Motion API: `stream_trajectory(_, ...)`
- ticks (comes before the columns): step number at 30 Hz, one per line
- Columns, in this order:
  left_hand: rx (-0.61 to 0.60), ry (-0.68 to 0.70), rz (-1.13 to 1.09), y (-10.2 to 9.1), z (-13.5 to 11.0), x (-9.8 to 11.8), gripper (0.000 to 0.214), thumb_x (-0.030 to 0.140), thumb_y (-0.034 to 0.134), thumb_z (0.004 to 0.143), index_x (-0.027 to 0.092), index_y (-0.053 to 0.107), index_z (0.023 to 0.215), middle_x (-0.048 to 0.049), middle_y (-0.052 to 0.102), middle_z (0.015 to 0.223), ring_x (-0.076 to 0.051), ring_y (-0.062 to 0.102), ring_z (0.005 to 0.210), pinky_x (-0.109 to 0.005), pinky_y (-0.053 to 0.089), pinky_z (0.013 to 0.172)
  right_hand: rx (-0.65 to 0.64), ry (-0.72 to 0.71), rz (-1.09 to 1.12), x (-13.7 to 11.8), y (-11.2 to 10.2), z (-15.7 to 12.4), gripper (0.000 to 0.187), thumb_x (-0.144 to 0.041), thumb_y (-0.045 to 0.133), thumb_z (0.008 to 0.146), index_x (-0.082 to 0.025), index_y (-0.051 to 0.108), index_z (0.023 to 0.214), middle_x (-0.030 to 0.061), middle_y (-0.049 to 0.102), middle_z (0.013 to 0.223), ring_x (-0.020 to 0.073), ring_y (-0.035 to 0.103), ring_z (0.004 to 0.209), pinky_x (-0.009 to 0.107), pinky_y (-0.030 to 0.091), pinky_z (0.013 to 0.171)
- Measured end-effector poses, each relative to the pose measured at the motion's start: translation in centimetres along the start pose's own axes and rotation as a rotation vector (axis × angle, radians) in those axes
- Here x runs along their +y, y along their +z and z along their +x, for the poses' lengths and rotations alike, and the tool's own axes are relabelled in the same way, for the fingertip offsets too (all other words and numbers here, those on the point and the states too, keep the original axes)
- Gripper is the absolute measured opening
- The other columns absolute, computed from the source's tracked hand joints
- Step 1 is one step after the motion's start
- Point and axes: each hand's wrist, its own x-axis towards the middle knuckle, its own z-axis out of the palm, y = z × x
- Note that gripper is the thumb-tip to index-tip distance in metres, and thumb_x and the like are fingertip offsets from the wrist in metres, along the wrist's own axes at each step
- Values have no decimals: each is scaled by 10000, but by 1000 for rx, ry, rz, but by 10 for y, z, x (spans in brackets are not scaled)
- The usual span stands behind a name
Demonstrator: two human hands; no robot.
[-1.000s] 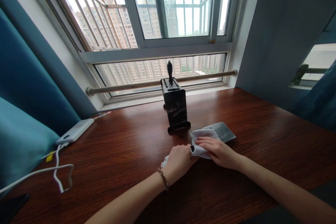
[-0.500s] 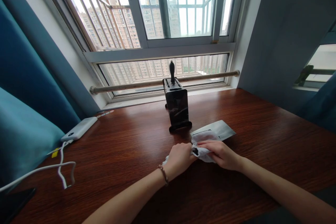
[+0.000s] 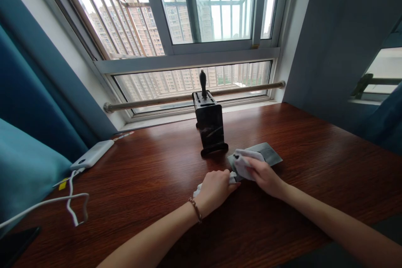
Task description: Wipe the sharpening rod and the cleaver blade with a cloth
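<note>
My left hand (image 3: 216,187) is closed around the handle end of a cleaver with a broad grey metal blade (image 3: 272,153). White material (image 3: 233,177) shows at both ends of that fist; whether it is a wrap or the handle itself is unclear. My right hand (image 3: 267,179) pinches a white cloth (image 3: 243,166) with a dark patch and presses it on the blade's near part. The blade points away to the right, low over the table, and the cloth covers its middle. Just beyond stands a black knife block (image 3: 211,125) with one dark handle (image 3: 202,81) sticking up.
The brown wooden table (image 3: 150,155) runs back to a barred window (image 3: 207,46). A white power bank (image 3: 92,155) with white cables (image 3: 70,199) lies at the left, beside a blue curtain (image 3: 28,146). A dark flat object (image 3: 19,240) sits at the near left corner.
My right hand has slid the cloth up and away along the blade, baring the part close to my left hand. The left hand keeps its grip; the view has shifted slightly.
</note>
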Motion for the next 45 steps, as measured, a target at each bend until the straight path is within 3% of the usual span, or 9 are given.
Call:
stream_trajectory(3,-2,14,16,0,0,0,421,521,370,838,179,613,881,-88,660,852,-235,620,751,-292,410,657,-241,-198,-152,-3,5,1,467,-113,407,831,-178,408,1293,87,473,1281,233,358,1238,389,335,1021)
stream_trajectory(8,24,13,7,0,0,1,452,580,395,801,178,590,862,-72,655,811,-240,614,737,-291,410,622,-76,-40,-321,13,1,5,420,-118,384,854,-171,445,1266,96,491,1265,247,368,1233,437,359,1004)
stream_trajectory(13,7,27,27,2,1,1,470,566,369,821,167,611,882,-87,657,845,-244,615,753,-303,410,651,-266,-197,-280,6,1,6,436,-192,426,872,-194,396,1307,54,427,1330,233,320,1264,403,323,1036)
stream_trajectory(15,12,34,22,2,1,1,470,564,365,824,169,605,906,-88,656,859,-245,614,759,-305,408,653,-284,-192,-272,6,0,7,436,-213,426,878,-207,390,1312,40,426,1331,225,320,1265,396,318,1041)
stream_trajectory(22,36,33,-2,-2,0,2,439,568,386,812,174,578,827,-69,653,792,-236,614,724,-282,387,599,-42,63,-456,39,-11,4,414,-116,389,853,-139,456,1261,108,474,1282,276,373,1227,456,367,993)
stream_trajectory(30,29,51,58,5,2,0,505,565,359,825,143,635,804,-120,662,800,-274,619,727,-320,396,617,-242,-223,-330,4,11,8,483,-165,434,860,-182,348,1336,64,393,1354,224,309,1271,396,322,1039)
stream_trajectory(34,63,50,11,5,2,0,461,565,389,812,162,598,894,-96,663,808,-271,617,714,-316,389,596,-189,-152,-382,14,6,8,465,-146,415,862,-181,369,1323,72,420,1334,223,333,1258,408,331,1030)
stream_trajectory(41,59,8,-53,3,1,-2,433,580,401,799,185,578,807,-66,656,778,-253,609,714,-293,365,585,35,67,-535,60,-9,1,400,-144,381,854,-119,469,1243,131,488,1262,273,401,1206,464,366,987)
stream_trajectory(45,69,-14,-78,5,2,-4,451,598,395,791,187,579,817,-67,650,772,-247,603,720,-286,352,588,178,168,-468,68,-21,1,416,-123,413,813,-137,498,1220,127,502,1248,280,400,1206,470,317,1008)
